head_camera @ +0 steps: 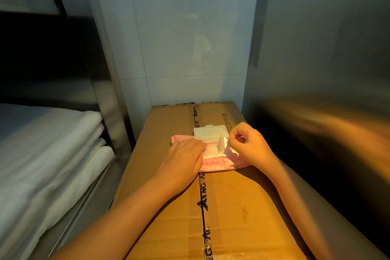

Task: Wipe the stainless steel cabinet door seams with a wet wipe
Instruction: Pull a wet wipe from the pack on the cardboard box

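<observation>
A pink pack of wet wipes (219, 162) lies on a taped cardboard box (232, 207). Its white flip lid (211, 132) stands open toward the far side. My left hand (182, 159) lies flat on the left part of the pack, fingers straight, pressing it down. My right hand (249, 143) pinches a small shiny flap, a seal sticker or the tip of a wipe (225, 140), at the pack's opening. The stainless steel cabinet door (316, 48) rises on the right, with a vertical seam (256, 27) along its left edge.
On the left stands a steel shelf unit (99, 53) with folded white towels (46, 154) stacked on its lower shelf. A white tiled wall (179, 38) closes the gap behind the box. The space between shelf and cabinet is narrow.
</observation>
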Action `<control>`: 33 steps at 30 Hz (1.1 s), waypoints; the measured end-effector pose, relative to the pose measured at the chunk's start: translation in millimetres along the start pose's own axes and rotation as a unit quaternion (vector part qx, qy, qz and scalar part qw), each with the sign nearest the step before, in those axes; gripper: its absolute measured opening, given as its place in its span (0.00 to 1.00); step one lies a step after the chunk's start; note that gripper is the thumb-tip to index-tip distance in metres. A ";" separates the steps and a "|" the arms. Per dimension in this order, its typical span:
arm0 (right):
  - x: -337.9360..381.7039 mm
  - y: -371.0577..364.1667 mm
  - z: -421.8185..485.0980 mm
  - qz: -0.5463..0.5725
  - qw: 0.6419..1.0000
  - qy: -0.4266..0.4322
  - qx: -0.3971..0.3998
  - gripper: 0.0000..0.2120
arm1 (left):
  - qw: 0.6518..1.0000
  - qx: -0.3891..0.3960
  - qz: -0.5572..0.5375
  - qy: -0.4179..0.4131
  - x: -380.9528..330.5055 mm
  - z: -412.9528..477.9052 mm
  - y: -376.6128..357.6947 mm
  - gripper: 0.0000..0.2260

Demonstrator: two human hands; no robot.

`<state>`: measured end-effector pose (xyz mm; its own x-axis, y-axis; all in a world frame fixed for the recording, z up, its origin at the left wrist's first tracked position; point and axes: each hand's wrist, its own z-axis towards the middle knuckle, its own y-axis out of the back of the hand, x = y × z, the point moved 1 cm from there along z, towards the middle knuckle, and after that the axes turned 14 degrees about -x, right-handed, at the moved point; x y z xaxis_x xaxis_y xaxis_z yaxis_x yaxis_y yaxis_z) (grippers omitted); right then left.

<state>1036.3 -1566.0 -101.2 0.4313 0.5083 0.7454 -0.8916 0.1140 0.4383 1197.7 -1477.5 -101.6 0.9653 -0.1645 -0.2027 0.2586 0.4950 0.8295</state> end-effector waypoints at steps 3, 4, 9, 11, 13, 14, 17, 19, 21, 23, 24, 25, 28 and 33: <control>0.3 3.0 -1.1 0.009 1.000 -0.001 -0.007 0.12 | 1.000 0.012 -0.017 -0.002 -1.7 5.0 1.0 0.15; 0.4 3.4 -1.6 0.014 1.000 -0.002 -0.008 0.12 | 1.000 0.014 -0.018 -0.006 -2.7 6.8 0.8 0.15; 1.6 5.0 -3.7 0.031 0.999 0.001 -0.008 0.11 | 0.999 0.030 -0.013 -0.028 -14.7 16.7 -5.2 0.14; 1.3 5.4 -3.9 0.030 1.000 0.000 -0.008 0.11 | 0.999 0.033 -0.019 -0.016 -17.6 22.2 -7.5 0.14; 1.0 5.5 -4.3 0.031 0.999 -0.003 -0.010 0.11 | 0.999 0.037 -0.027 -0.002 -17.5 27.0 -9.0 0.14; 0.7 5.6 -4.5 0.032 0.999 -0.003 -0.011 0.11 | 0.999 0.040 -0.028 0.002 -17.3 28.7 -9.6 0.13; 0.7 5.4 -4.5 0.039 0.999 -0.001 -0.010 0.09 | 0.998 0.045 -0.036 0.017 -17.1 31.8 -9.7 0.12; 0.9 4.9 -4.3 0.040 0.999 -0.001 -0.010 0.08 | 0.997 0.042 -0.048 0.035 -16.8 33.1 -9.7 0.11; 0.9 4.3 -4.1 0.037 0.999 -0.004 -0.011 0.07 | 0.997 0.039 -0.053 0.051 -17.1 35.2 -9.1 0.09; 0.8 3.9 -3.9 0.034 0.999 -0.006 -0.010 0.06 | 0.995 0.040 -0.054 0.067 -17.5 38.0 -9.3 0.09; 0.6 3.9 -3.8 0.033 0.999 -0.007 -0.010 0.06 | 0.995 0.040 -0.054 0.074 -18.2 38.8 -9.1 0.08; 0.4 3.9 -3.8 0.033 0.999 -0.008 -0.010 0.06 | 0.995 0.040 -0.052 0.079 -19.1 38.5 -8.8 0.08; 0.4 3.7 -4.0 0.033 0.999 -0.009 -0.010 0.07 | 0.995 0.039 -0.036 0.085 -22.6 40.9 -8.2 0.07; 0.0 4.8 -3.5 0.029 0.999 -0.005 -0.011 0.06 | 0.993 0.082 0.045 0.075 -31.1 48.0 -8.8 0.10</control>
<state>1031.6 -1562.4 -100.9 0.3793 0.5055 0.7750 -0.9183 0.1031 0.3822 1163.8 -1517.7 -77.6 0.9820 0.0084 -0.1886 0.1735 0.3543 0.9189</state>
